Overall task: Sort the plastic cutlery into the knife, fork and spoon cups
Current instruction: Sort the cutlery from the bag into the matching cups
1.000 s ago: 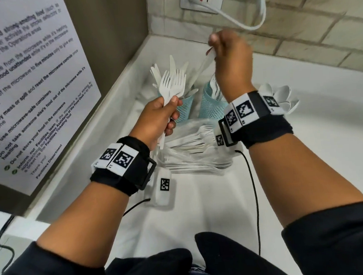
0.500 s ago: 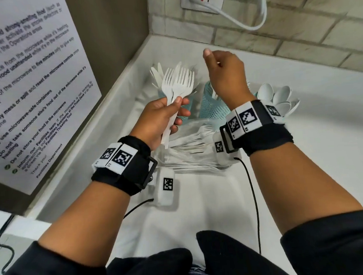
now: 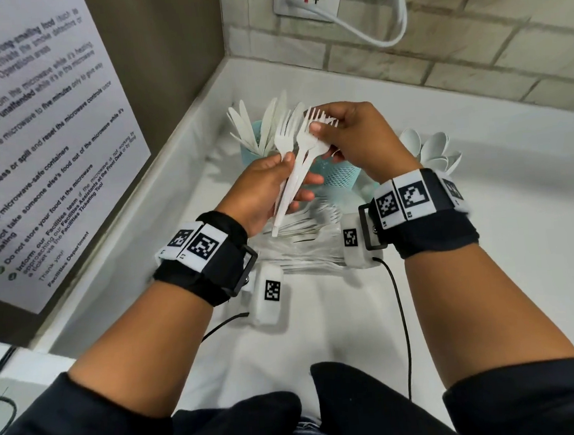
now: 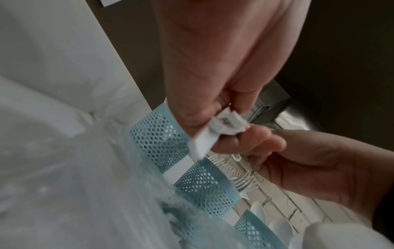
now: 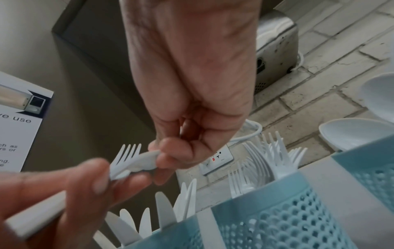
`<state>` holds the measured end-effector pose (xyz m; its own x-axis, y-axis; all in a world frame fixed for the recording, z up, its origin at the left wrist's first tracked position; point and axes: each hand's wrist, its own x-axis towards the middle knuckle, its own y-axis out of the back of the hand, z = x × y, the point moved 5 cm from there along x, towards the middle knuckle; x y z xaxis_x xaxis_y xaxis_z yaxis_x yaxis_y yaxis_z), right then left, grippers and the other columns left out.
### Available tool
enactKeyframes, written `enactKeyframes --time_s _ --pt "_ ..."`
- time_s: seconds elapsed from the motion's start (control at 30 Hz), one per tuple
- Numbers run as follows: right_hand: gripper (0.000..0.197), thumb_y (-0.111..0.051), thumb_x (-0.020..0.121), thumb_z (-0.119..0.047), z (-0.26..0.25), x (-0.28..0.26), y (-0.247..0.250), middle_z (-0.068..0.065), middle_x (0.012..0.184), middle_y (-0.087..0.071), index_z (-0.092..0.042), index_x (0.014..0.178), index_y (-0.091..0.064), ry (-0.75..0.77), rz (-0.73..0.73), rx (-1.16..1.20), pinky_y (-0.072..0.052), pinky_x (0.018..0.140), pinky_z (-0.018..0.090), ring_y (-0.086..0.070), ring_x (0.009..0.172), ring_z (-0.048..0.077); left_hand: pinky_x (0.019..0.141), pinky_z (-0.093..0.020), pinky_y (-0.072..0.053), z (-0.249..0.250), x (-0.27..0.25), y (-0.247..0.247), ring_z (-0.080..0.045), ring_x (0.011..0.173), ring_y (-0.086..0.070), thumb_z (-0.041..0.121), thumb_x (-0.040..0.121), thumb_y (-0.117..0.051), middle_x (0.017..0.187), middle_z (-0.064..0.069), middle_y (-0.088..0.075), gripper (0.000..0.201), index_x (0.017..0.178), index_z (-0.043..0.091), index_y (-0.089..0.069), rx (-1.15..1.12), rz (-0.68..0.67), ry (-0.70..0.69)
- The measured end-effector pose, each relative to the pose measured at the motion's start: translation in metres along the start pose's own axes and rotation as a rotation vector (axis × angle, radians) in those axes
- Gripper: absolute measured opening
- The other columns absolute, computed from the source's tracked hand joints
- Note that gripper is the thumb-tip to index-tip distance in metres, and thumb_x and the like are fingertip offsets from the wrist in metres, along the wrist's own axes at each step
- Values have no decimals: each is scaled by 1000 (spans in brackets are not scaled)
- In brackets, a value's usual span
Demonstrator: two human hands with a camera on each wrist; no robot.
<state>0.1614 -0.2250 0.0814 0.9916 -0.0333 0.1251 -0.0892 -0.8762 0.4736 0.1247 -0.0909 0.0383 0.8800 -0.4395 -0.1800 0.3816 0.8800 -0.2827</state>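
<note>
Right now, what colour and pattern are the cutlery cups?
Light blue cups, perforated with small holes; clearest in the right wrist view.

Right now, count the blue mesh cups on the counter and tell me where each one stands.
3, in a row by the back wall: the knife cup nearest the corner, the fork cup in the middle, and the spoon cup on the right, mostly hidden in the head view.

both hands hang over the cutlery pile, with bare counter nearer the body. knives and spoons bristle up beyond, walls close behind.
</note>
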Motion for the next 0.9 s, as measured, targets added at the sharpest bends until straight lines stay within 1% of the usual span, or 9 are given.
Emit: enactKeyframes --time_s 0.17,0.3,0.47,0.57,0.67,0.73,0.8,0.87,0.9 --pt "24 -57 91 -10 9 -9 -3 2 74 -66 -12 114 -63 -64 -94 67 -45 45 13 -61 47 1 41 -14 -38 -6 0 -4 -7 44 -51 29 102 -31 61 5 -67 33 96 18 -61 72 -35 32" --pt "29 -61 88 -11 18 -13 -6 2 72 -62 -11 117 -62 -110 -131 67 -41 42 12 -53 46 2 41 -14 -34 -19 1 -11 -6 40 -41 35 101 -29 59 2 -53 39 96 14 -61 173 -111 111" --pt "5 -62 88 -13 26 -23 -7 1 68 -57 -17 87 -61 -164 -163 71 -40 43 13 -49 53 8 40 -14 -31 -27 3 -20 -6 39 -34 40 99 -31 58 2 -38 42 94 12 -62 154 -182 169" --pt "13 -59 90 -13 30 -21 11 0 65 -56 -19 80 -57 -167 13 75 -39 40 15 -48 47 5 39 -14 -30 -29 4 -20 -4 40 -32 39 98 -36 59 4 -37 37 97 14 -62 186 -199 177" --pt "8 -56 92 -15 26 -17 40 -4 68 -55 -17 84 -56 -163 199 32 -41 41 14 -49 53 7 40 -12 -29 -30 6 -19 -3 42 -30 36 98 -38 58 7 -36 33 97 15 -62 193 -188 174" --pt "2 -56 92 -17 23 -13 62 -4 72 -55 -15 92 -57 -127 338 7 -43 49 19 -51 60 12 41 -12 -28 -29 8 -16 -2 42 -30 33 99 -38 54 10 -37 31 97 14 -63 185 -146 155" --pt "6 -56 90 -20 17 -12 83 -2 79 -58 -16 95 -58 -60 526 -31 -45 66 29 -53 72 16 42 -12 -29 -29 11 -11 -2 42 -32 28 100 -40 52 11 -39 31 100 10 -64 233 -67 128" --pt "1 -53 91 -19 8 -17 97 -8 79 -55 -19 92 -53 16 702 -86 -40 72 14 -51 72 5 43 -12 -31 -28 13 -4 -4 46 -36 23 99 -44 58 8 -45 29 107 5 -64 395 7 99" --pt "1 -51 92 -18 3 -20 100 -12 76 -52 -17 91 -51 57 771 -134 -35 68 4 -46 66 -1 45 -11 -33 -28 14 -2 -4 50 -40 21 97 -47 63 6 -49 27 108 4 -64 511 28 82"
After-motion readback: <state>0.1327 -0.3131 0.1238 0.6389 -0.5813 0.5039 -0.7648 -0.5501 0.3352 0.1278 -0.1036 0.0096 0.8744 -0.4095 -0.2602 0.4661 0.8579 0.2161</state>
